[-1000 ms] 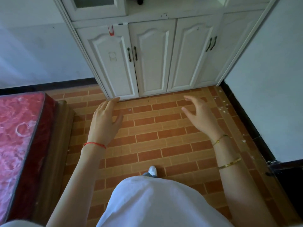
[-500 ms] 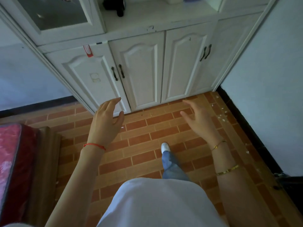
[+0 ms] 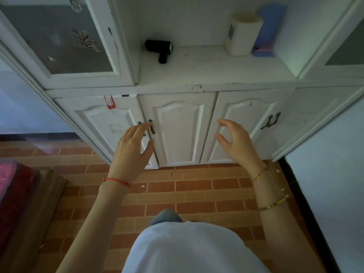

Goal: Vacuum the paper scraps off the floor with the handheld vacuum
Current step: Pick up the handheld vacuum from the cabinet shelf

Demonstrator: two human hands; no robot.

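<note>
Vacuum (image 3: 160,49) on shelf (image 3: 206,69) — untouched.

The picture is dim and bluish, with soft light that seems to come from 9 o'clock. The cabinet (image 3: 177,133) lines bow outward at 3 and 9 o'clock from the wide lens. The black handheld vacuum (image 3: 160,48) reads soft, its detail lost in shadow.

Bare forearms. A thin red string bracelet (image 3: 116,181) circles the left wrist; two gold bracelets (image 3: 272,204) circle the right forearm. White top (image 3: 189,251), and what may be blue jeans (image 3: 165,216).
</note>
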